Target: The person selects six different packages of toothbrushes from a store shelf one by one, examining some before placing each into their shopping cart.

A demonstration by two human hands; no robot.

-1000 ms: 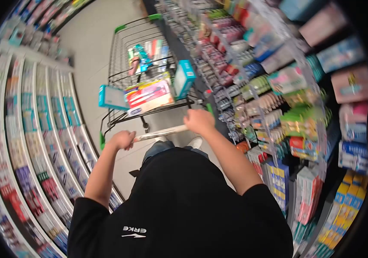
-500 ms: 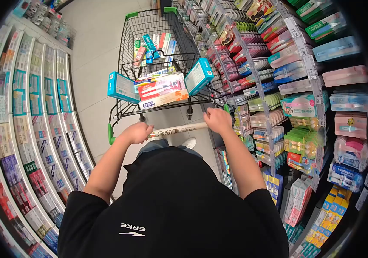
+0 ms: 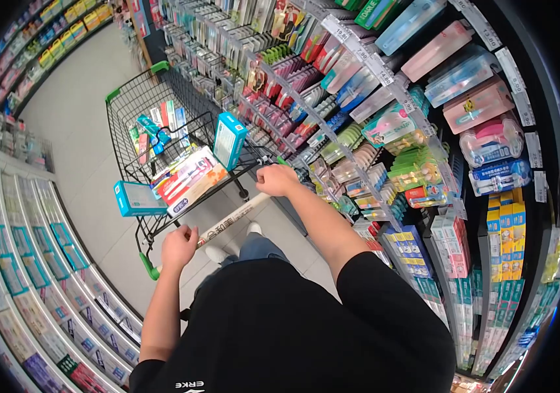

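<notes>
Both my hands grip the pale handlebar (image 3: 234, 219) of a shopping cart (image 3: 123, 124). Near its left end is my left hand (image 3: 179, 246), closed round the bar. My right hand (image 3: 276, 180) is wrapped over the bar's other end. In the child-seat part of the cart, toothbrush packs (image 3: 188, 177) lie in a pile. Two teal boxes stand at the sides, a left box (image 3: 140, 198) and a right box (image 3: 230, 141). Deeper in the wire basket lie several cartons and packs (image 3: 159, 128).
Racks of hanging toothbrush packs (image 3: 417, 173) line the right side, close to the cart. On the left, curved shelves (image 3: 44, 255) hold rows of boxed goods. Grey tiled floor (image 3: 74, 98) runs ahead between them, with more shelves (image 3: 64, 39) at the far end.
The view has turned to the right, and the cart now appears further left and tilted in the frame. Both hands have stayed on the handlebar.
</notes>
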